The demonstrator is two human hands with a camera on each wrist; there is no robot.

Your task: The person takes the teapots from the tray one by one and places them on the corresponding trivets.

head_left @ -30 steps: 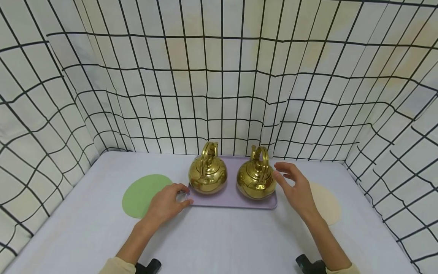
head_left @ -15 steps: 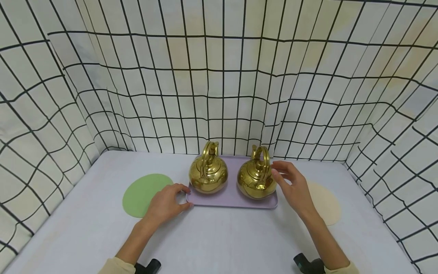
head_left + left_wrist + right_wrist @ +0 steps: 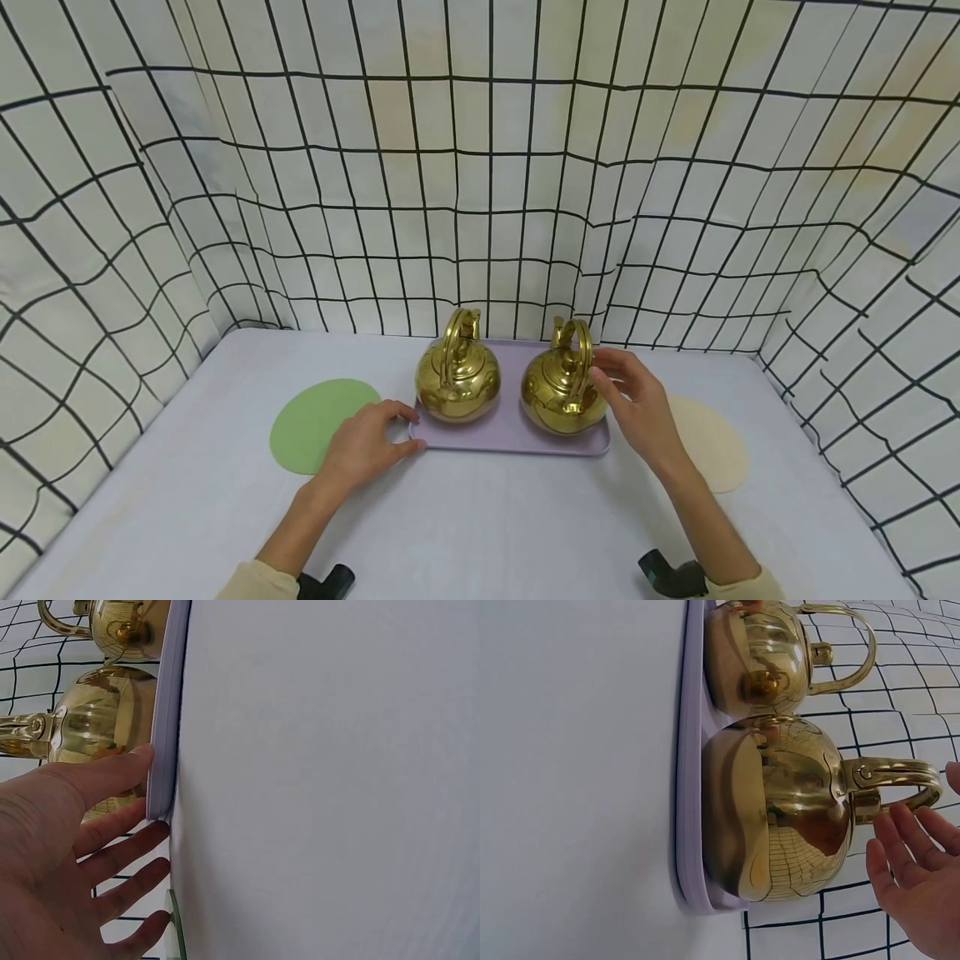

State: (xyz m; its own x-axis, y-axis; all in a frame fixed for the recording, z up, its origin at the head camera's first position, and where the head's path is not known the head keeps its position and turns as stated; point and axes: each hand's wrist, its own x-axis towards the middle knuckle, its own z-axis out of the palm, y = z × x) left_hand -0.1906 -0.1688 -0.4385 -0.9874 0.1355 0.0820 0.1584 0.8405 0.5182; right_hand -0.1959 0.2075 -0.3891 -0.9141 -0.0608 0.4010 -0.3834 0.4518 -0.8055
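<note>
Two brass-coloured teapots, the left one (image 3: 457, 379) and the right one (image 3: 564, 392), stand upright on a lilac tray (image 3: 517, 442). My left hand (image 3: 367, 443) holds the tray's near left corner between thumb and forefinger. Its other fingers spread loosely past the corner in the left wrist view. To the right of the right teapot, my right hand (image 3: 643, 408) is raised with its fingers relaxed. In the right wrist view, those fingertips (image 3: 901, 817) come close to the teapot's arched handle (image 3: 900, 778); whether they touch it I cannot tell.
A green round mat (image 3: 318, 425) lies left of the tray, partly behind my left hand. On the right is a cream round mat (image 3: 712, 442), partly covered by my right forearm. Black-gridded white cloth walls (image 3: 487, 183) enclose the back and sides of the white table (image 3: 495, 533).
My right hand has moved slightly left, closer to the right teapot's handle. The left hand stays at the tray corner, and the teapots have not moved.
</note>
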